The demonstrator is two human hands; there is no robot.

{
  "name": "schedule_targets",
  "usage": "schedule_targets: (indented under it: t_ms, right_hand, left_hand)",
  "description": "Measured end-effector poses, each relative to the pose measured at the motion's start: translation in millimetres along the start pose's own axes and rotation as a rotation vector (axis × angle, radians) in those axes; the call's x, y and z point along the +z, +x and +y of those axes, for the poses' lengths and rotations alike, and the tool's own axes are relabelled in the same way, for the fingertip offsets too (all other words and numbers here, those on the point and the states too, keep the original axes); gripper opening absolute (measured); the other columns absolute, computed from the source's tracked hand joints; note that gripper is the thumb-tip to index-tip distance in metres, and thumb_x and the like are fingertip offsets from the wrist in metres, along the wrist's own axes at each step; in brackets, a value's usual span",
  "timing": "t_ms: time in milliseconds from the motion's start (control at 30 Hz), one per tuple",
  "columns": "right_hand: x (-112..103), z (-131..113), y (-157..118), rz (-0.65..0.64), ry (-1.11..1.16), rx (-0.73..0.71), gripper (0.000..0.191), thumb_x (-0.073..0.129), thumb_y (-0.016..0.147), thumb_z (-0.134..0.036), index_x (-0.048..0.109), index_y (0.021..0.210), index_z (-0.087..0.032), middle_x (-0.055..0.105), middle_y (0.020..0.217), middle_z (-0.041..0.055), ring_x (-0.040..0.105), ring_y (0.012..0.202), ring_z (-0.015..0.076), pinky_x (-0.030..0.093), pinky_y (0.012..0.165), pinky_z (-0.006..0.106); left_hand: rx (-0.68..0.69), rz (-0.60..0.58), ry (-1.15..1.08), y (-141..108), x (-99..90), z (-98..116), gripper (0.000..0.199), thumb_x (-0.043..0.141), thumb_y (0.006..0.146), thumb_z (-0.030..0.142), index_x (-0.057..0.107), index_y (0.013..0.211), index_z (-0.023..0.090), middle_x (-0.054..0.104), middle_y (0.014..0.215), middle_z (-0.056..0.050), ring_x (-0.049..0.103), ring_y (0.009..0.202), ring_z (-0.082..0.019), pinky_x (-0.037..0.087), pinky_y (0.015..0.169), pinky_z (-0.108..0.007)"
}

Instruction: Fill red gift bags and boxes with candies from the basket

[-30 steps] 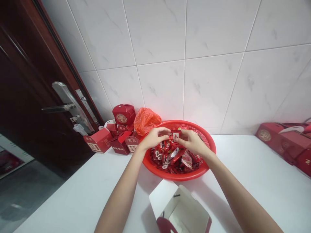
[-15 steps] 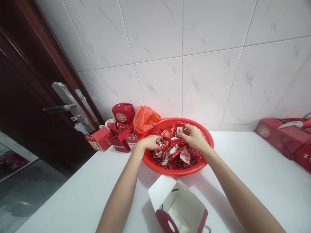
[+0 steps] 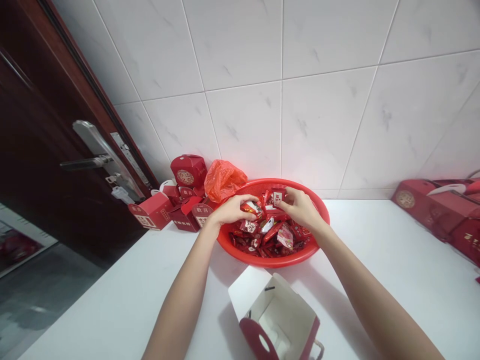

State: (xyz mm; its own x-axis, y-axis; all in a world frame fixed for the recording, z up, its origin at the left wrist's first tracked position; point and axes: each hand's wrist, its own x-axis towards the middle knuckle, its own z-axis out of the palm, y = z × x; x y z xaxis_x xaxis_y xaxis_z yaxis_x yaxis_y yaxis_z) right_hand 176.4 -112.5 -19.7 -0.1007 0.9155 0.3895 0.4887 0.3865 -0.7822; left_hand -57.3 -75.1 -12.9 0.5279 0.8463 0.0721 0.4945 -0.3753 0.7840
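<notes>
A red plastic basket (image 3: pixel 262 261) holds a heap of wrapped candies (image 3: pixel 269 235), mostly in red wrappers. Over its left side, my left hand (image 3: pixel 230 210) has its fingers curled around a shiny red-and-orange wrapped candy (image 3: pixel 252 208). My right hand (image 3: pixel 301 209), above the basket's right part, pinches a small dark red packet (image 3: pixel 278 198) with a white label. In front of the basket lies an open gift box (image 3: pixel 287 320), white inside and dark red outside, with its flaps spread and no candy visible in it.
Several red gift boxes (image 3: pixel 152 210) are stacked at the back left, beside a crumpled orange-red plastic bag (image 3: pixel 224 178). More red boxes (image 3: pixel 435 210) stand at the right against the tiled wall. A dark door with a metal handle (image 3: pixel 107 160) is at the left.
My left hand has lifted slightly and now has a shiny candy in its fingers. The right hand keeps the labelled packet in nearly the same place. The view has shifted a little.
</notes>
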Motion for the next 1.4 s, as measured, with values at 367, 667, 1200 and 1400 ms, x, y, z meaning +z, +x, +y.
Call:
schedule_targets:
  t_ms: [367,667,1200,1400]
  right_hand:
    - [-3.2,-3.5,-3.6,0.000,-0.018,-0.023,0.024,0.059,0.082,-0.044,0.059,0.081,-0.020,0.061,0.072,0.0010,0.054,0.066,0.0172,0.038,0.062,0.030]
    - [-4.0,-5.2,-4.1,-0.008,-0.034,0.006,0.024,0.059,0.082,-0.043,0.061,0.083,-0.019,0.061,0.074,0.0019,0.055,0.069,0.0187,0.039,0.064,0.032]
    - [0.6,5.0,1.8,0.015,0.003,-0.030,0.021,0.061,0.080,-0.041,0.061,0.080,-0.020,0.063,0.071,0.0015,0.056,0.068,0.0184,0.042,0.063,0.029]
    - [1.3,3.0,2.0,0.021,0.016,-0.028,0.012,0.063,0.081,-0.031,0.065,0.083,-0.020,0.067,0.077,0.0037,0.059,0.071,0.0195,0.044,0.067,0.029]
  left_hand:
    - [0.094,0.386,-0.331,6.5,2.0,0.4,0.066,0.083,0.066,0.037,0.061,0.124,0.016,0.069,0.117,-0.009,0.064,0.110,-0.026,0.050,0.098,-0.038]
    - [0.033,0.461,-0.390,7.1,1.0,-0.2,0.063,0.084,0.063,0.039,0.064,0.118,0.016,0.069,0.118,-0.008,0.064,0.110,-0.025,0.047,0.099,-0.037]
    - [-0.373,0.341,0.299,14.1,2.5,-21.1,0.044,0.055,0.075,0.010,0.067,0.118,0.013,0.068,0.128,-0.016,0.061,0.124,-0.027,0.044,0.105,-0.033]
    - [-0.364,0.207,0.284,23.1,2.9,-27.1,0.011,0.074,0.059,0.019,0.071,0.069,0.020,0.077,0.077,-0.005,0.071,0.082,-0.027,0.052,0.075,-0.029]
